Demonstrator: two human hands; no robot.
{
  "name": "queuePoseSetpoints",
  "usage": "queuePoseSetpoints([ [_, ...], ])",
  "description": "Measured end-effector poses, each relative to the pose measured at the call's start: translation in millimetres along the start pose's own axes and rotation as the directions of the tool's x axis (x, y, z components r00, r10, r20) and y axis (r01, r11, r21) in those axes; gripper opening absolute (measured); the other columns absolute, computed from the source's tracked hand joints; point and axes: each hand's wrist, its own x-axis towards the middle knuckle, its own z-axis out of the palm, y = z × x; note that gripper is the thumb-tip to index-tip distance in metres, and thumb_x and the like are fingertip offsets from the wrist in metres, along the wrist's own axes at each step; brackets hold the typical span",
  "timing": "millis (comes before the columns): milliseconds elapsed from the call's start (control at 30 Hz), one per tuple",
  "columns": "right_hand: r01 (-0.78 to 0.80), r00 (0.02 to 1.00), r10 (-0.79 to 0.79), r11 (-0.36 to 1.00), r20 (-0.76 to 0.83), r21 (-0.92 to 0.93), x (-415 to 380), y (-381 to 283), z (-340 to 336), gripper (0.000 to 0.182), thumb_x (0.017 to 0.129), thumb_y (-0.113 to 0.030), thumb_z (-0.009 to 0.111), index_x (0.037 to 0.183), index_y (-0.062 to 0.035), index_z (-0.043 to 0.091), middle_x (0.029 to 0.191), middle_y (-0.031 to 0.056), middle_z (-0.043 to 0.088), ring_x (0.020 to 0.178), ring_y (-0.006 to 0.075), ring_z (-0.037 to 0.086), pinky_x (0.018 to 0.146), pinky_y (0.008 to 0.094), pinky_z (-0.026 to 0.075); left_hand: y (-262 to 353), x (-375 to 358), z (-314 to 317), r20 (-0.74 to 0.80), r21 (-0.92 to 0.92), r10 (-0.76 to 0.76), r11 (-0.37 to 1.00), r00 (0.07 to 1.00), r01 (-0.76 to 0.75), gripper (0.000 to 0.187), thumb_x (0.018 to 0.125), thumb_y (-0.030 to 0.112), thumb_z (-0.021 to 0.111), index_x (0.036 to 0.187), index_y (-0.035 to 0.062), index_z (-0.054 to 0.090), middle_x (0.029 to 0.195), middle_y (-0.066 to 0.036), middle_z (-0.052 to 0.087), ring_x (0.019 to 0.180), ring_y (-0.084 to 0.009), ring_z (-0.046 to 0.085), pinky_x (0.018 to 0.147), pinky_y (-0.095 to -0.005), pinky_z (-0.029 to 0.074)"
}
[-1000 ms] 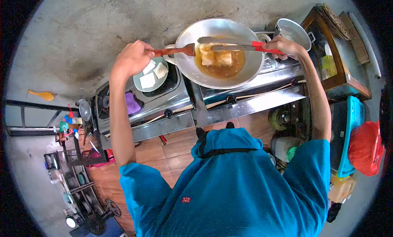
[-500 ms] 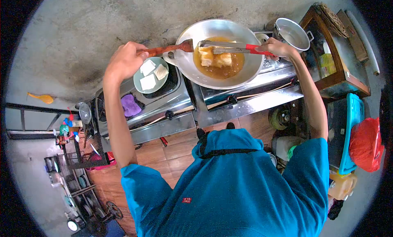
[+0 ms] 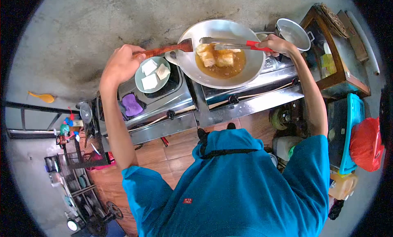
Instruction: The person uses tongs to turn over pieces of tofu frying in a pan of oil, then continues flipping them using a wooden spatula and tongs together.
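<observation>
The right hand (image 3: 275, 44) is clenched on the red handles of long metal tongs (image 3: 229, 43), which run leftward from it across the far side of the round silver wok (image 3: 192, 65), their tips just above the pale golden tofu pieces (image 3: 216, 57) floating in brown oil. The left hand (image 3: 120, 65) grips a reddish wooden spatula (image 3: 168, 49) lying the opposite way, its blade at the wok's left rim, just left of the tofu. The right hand is nearer the pieces, and a pale green plate of raw white tofu squares (image 3: 143, 69) lies on the left burner.
</observation>
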Motion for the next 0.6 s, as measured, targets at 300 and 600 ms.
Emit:
queuePoseSetpoints([
  [300,0.044,0.999,-0.044,0.998,0.003,0.047,17.8,1.4,15.7,0.037,0.084,-0.038,0.067,0.083,-0.0011,0.066,0.056,0.0003,0.048,0.045,0.0089,0.04,0.039,0.0249,0.028,-3.6,-1.6,1.1,-0.048,0.031,0.078,0.997,0.996,-0.076,0.032,0.084,0.02,0.059,0.106,-0.0019,0.066,0.096,-0.025,0.066,0.094,-0.0368,0.064,0.084,-0.0392,0.048],
  [600,0.025,1.0,-0.026,0.997,-0.008,-0.078,-51.0,4.9,-10.4,0.041,0.088,-0.038,0.062,0.077,0.0013,0.066,0.05,0.0004,0.048,0.035,0.0077,0.039,0.032,0.0246,0.025,-10.5,-12.4,-5.5,-0.046,-0.032,0.053,0.998,0.998,-0.054,0.032,0.084,0.02,0.059,0.105,-0.0039,0.065,0.098,-0.025,0.066,0.097,-0.0341,0.065,0.085,-0.0374,0.048],
])
